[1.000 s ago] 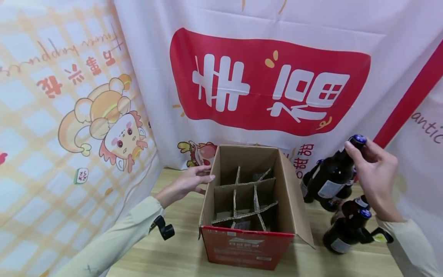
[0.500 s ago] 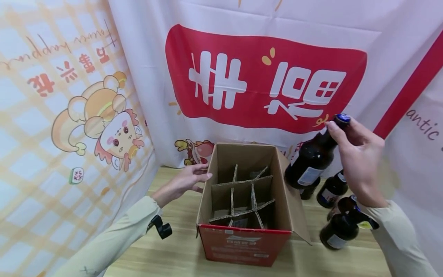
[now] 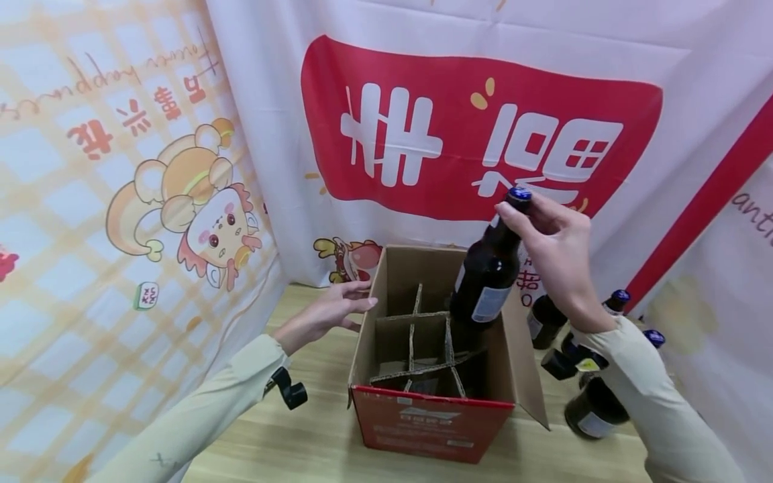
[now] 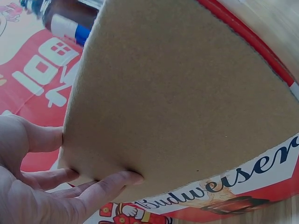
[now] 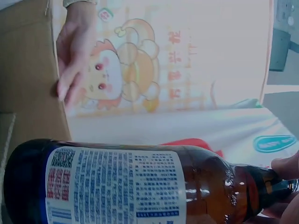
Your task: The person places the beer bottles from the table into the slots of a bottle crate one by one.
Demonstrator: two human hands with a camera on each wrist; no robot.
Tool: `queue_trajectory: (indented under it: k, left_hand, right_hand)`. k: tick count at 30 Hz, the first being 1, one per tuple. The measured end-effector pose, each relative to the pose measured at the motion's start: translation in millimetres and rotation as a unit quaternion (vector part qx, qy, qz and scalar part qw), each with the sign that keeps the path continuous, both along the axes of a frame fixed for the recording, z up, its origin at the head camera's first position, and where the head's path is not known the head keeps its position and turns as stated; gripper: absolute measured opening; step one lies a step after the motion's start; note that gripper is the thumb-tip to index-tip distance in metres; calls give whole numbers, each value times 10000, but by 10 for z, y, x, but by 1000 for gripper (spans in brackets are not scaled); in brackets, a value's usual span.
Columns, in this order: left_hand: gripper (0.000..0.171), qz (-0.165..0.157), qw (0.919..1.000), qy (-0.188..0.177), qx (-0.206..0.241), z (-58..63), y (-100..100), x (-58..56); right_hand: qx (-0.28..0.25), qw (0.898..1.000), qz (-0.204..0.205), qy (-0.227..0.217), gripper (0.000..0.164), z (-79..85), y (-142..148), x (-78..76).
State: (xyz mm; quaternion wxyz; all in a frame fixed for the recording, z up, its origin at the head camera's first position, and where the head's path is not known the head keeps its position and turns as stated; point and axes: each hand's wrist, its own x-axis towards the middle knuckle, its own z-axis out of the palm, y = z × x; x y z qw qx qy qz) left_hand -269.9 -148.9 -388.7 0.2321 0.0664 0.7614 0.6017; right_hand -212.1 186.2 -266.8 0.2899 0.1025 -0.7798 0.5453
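Note:
My right hand (image 3: 558, 258) pinches a dark brown beer bottle (image 3: 486, 275) by its neck, just below the blue cap. The bottle tilts over the right rear part of an open cardboard box (image 3: 435, 433), its base overlapping the dividers (image 3: 417, 315). Its white printed label (image 5: 114, 186) faces the right wrist camera. My left hand (image 3: 332, 310) rests at the box's left edge with extended fingers. In the left wrist view, fingertips (image 4: 133, 177) press on a brown cardboard flap (image 4: 177, 102), above Budweiser lettering.
Several more bottles stand on the wooden table to the right of the box, including one bottle (image 3: 594, 409) near the front, partly behind my right sleeve (image 3: 658, 402). A flap (image 3: 528, 362) sticks out on the box's right side. Printed cloth (image 3: 453, 134) hangs close behind.
My right hand has carried the bottle left, from above the other bottles to over the box's right rear compartments. My left hand has stayed at the box's left edge.

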Motion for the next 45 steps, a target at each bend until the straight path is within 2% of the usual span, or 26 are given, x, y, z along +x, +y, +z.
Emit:
queue_trajectory:
  k: [6, 8, 11, 15, 19, 23, 25, 29, 34, 38, 45]
  left_hand:
    - [66, 121, 9999, -9, 49, -56, -4, 37]
    - [66, 153, 9999, -3, 72, -68, -6, 49]
    - [66, 174, 9998, 3, 107, -70, -6, 52]
    - [65, 137, 9998, 42, 123, -74, -4, 26]
    - [65, 137, 9999, 62, 86, -76, -27, 18]
    - [66, 131, 9999, 85, 45, -96, -60, 33]
    - [66, 107, 9999, 89, 41, -110, -63, 39]
    - [66, 34, 9999, 144, 35, -125, -43, 37]
    - [66, -1, 9997, 244, 70, -98, -33, 28]
    - [66, -45, 9996, 223, 153, -77, -26, 16]
    - [65, 5, 9996, 215, 182, -92, -45, 0]
  right_hand:
    - [253, 9980, 499, -308, 40, -152, -216, -281]
    - [325, 9957, 695, -510, 40, -211, -292, -362]
    - [351, 9925, 771, -880, 44, -288, -382, -476]
    - [107, 9891, 799, -1233, 48, -346, -482, -676]
    - [-420, 9852, 825, -1441, 49, -412, -599, -910]
    - [-671, 9828, 605, -1609, 47, -501, -707, -1089]
    - [-441, 9846, 507, -1614, 46, -554, -745, -1147]
    - [458, 9869, 440, -1485, 40, -661, -799, -1194]
    - [1290, 9804, 650, -1343, 34, -745, -883, -1223]
    - [1597, 9740, 907, -1323, 27, -806, -962, -1249]
    - [2104, 9591, 1331, -1348, 26, -972, -1064, -1279]
